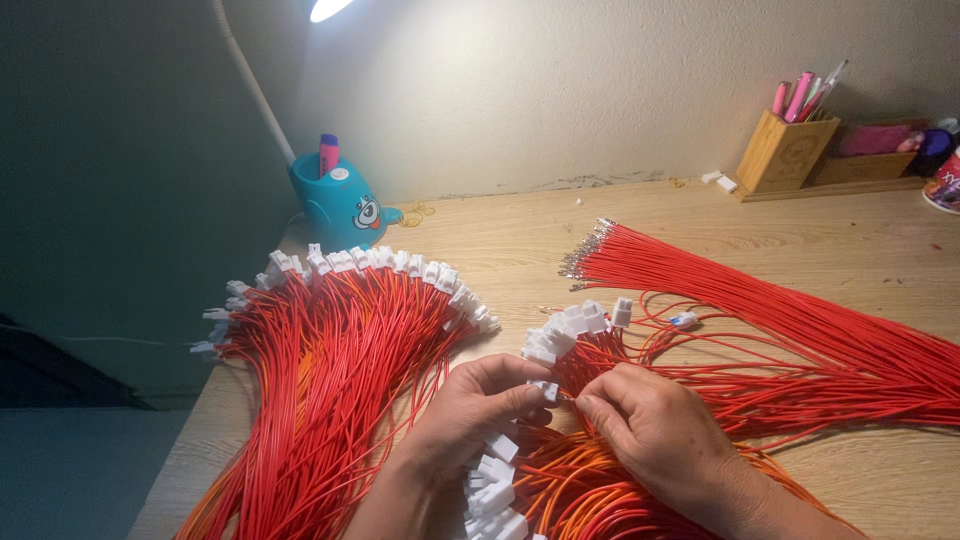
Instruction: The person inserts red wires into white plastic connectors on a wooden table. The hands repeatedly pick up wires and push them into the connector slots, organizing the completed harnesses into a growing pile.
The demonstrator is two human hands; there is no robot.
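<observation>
Pinching a small white plastic connector housing (545, 389) between thumb and forefinger, the left hand (470, 415) holds it low at the table's centre; its grip is pressed together on the piece. Right hand (650, 430): fingertips closed on a thin red wire end just beside that housing, touching it or nearly so. Left of the hands: fanned bundle of red wires with white housings fitted (340, 330). Right: long sheaf of red wires with bare metal terminals (760, 320). Between them, a small cluster of finished white housings (570, 325). Rear: teal cartoon-faced lamp base (340, 205), wooden pen holder (783, 150), pale wooden table (500, 235). Risk, as a judgement: the crowded loose wires could snag a finger and pull the terminal askew, or the tiny housing could slip into the pile.
</observation>
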